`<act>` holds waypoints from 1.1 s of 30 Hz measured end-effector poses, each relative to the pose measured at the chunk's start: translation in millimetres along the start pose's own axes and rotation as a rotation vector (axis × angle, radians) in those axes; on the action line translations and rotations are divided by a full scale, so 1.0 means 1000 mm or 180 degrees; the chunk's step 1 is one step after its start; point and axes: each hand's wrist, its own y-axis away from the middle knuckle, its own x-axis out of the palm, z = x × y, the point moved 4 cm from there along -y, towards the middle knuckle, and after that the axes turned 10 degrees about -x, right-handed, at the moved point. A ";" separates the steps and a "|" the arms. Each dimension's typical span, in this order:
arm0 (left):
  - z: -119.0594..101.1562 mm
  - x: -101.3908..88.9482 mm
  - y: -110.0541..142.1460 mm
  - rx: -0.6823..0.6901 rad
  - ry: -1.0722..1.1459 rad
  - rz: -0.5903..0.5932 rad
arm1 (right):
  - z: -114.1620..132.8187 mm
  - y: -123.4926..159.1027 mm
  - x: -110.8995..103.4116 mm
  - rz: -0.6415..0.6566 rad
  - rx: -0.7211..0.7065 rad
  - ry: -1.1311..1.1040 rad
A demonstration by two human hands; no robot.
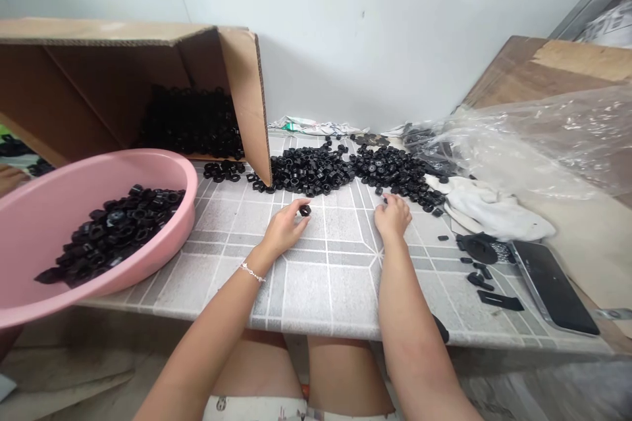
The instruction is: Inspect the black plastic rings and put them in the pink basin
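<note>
Between thumb and fingers, my left hand (286, 227) pinches a small black ring (305, 210) just above the checked tablecloth. My right hand (394, 216) is at the near edge of a pile of small black round parts (388, 168), its fingertips curled down by a dark piece that is mostly hidden. Left of that pile, and touching it, lies a heap of black rings (313, 170). The pink basin (190, 210) to my left holds many more black rings (131, 227).
A cardboard box (241, 92) lies on its side at the back left, with black parts inside. On the right are a white glove or cloth (494, 207), clear plastic sheeting (533, 138), a phone (555, 286) and loose black pieces (478, 248). A wall (355, 39) stands behind.
</note>
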 end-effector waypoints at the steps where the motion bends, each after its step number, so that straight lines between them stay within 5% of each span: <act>1: 0.000 0.000 0.000 -0.0032 -0.0002 0.0022 | 0.001 0.001 -0.001 0.0028 0.0087 0.0061; 4: -0.003 0.001 0.000 -0.0106 0.0208 0.0068 | 0.002 0.000 -0.005 -0.0105 0.0317 -0.0183; 8: -0.005 0.004 -0.002 -0.0395 0.0933 0.0192 | 0.024 0.002 -0.002 -0.0124 0.0455 -0.2186; 13: 0.000 0.007 -0.006 -0.0634 0.1345 0.0268 | 0.097 0.031 0.005 0.1229 0.0083 -0.3934; 17: 0.006 0.009 -0.007 -0.0772 0.1736 0.0286 | 0.131 0.055 0.007 0.1886 -0.0228 -0.3874; 24: 0.011 0.013 -0.007 -0.0931 0.1895 0.0374 | 0.130 0.059 0.016 0.1827 -0.0471 -0.3526; 33: 0.015 0.012 -0.006 -0.0901 0.1959 0.0355 | 0.131 0.064 0.022 0.1929 -0.0258 -0.3551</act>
